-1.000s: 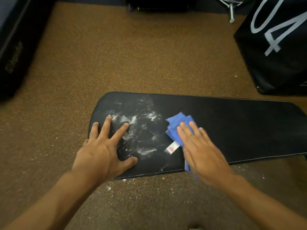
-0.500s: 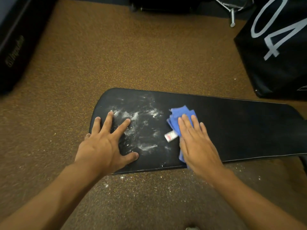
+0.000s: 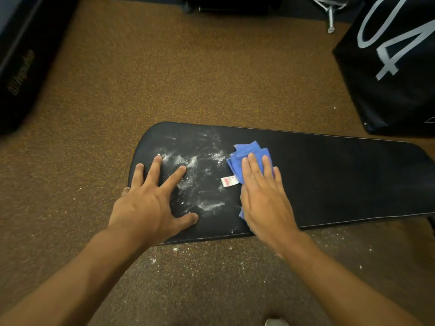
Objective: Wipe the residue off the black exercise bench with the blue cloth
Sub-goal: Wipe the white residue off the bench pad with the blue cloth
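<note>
The black exercise bench (image 3: 341, 180) lies across the middle of the view, its rounded end at the left. White powdery residue (image 3: 200, 175) is smeared over that left end. The folded blue cloth (image 3: 244, 154) with a white tag lies just right of the residue. My right hand (image 3: 266, 198) presses flat on the cloth, fingers together, covering most of it. My left hand (image 3: 153, 201) rests flat on the bench's left end with fingers spread, its fingertips touching the residue.
Brown speckled carpet (image 3: 188, 74) surrounds the bench, with white specks scattered below its near edge. A black padded block with large pale numerals (image 3: 395, 62) stands at the upper right. Another dark object (image 3: 21, 67) lies along the left edge. A metal leg (image 3: 330, 20) shows at the top.
My right hand has slid the cloth a little away from me along the bench. My left hand has stayed planted on the left end.
</note>
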A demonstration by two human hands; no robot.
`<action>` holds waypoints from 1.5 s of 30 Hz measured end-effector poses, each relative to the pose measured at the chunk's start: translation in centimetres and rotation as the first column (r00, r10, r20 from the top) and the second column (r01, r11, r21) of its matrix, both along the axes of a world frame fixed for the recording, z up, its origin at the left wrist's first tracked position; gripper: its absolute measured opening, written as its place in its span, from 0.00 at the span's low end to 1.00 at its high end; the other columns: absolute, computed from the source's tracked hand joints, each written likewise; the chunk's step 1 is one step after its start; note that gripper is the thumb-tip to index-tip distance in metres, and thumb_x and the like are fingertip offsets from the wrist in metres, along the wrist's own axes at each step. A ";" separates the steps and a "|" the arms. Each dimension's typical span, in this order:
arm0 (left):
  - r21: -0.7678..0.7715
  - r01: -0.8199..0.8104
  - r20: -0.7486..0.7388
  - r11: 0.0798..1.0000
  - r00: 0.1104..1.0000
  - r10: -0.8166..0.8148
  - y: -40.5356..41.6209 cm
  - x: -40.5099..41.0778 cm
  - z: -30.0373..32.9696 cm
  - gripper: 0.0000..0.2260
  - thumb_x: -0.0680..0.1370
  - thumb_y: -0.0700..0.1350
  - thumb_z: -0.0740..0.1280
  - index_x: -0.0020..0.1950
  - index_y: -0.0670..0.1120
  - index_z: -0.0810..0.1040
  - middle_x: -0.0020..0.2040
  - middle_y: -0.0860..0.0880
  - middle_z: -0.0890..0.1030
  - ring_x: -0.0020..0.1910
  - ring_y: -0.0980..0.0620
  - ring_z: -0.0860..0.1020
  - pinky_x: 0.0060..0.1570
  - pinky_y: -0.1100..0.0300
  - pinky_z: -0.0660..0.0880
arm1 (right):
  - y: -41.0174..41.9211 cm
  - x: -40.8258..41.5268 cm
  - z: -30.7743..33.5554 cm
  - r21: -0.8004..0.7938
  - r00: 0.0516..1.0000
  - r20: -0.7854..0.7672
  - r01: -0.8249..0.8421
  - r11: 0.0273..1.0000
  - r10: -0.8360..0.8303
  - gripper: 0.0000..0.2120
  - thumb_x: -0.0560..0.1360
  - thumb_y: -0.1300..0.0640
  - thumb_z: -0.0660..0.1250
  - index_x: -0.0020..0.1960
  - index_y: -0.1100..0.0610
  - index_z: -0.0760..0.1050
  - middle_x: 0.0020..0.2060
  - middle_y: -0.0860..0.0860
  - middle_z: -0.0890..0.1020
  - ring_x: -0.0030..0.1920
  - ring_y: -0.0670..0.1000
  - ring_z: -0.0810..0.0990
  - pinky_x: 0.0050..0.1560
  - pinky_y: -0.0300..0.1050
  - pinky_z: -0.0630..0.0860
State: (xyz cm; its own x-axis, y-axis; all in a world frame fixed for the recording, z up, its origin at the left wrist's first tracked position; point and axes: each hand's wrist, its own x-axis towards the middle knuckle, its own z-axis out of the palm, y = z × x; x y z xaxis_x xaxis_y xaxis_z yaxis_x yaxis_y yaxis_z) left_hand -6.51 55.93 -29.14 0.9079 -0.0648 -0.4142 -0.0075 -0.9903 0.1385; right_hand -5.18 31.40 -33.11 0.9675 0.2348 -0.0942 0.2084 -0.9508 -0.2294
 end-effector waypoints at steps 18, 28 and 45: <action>-0.473 -0.375 0.202 0.797 0.834 0.513 2.4 2.3 -1.0 0.34 0.78 0.63 0.65 0.80 0.50 0.62 0.78 0.44 0.67 0.76 0.43 0.66 0.75 0.43 0.64 | -2.5 -2.9 0.3 -0.092 0.955 0.012 -0.295 0.951 0.297 0.28 0.83 0.53 0.48 0.82 0.58 0.51 0.82 0.53 0.54 0.82 0.55 0.45 0.78 0.56 0.48; -0.456 -0.536 0.038 0.711 0.786 0.617 2.1 2.6 -1.6 0.32 0.80 0.56 0.66 0.81 0.52 0.59 0.76 0.43 0.71 0.72 0.39 0.70 0.69 0.43 0.67 | -0.9 -0.9 -0.4 -0.021 0.994 0.034 -0.103 0.994 0.104 0.29 0.82 0.53 0.44 0.82 0.59 0.51 0.82 0.53 0.54 0.82 0.56 0.43 0.80 0.59 0.48; -0.482 -0.539 0.016 0.690 0.782 0.622 2.5 2.4 -1.0 0.32 0.79 0.58 0.67 0.81 0.54 0.59 0.76 0.47 0.71 0.73 0.40 0.70 0.69 0.43 0.67 | -4.8 -2.9 -0.2 -0.111 0.952 0.028 -0.299 0.948 0.303 0.29 0.82 0.54 0.52 0.82 0.57 0.52 0.81 0.53 0.55 0.82 0.54 0.46 0.77 0.55 0.49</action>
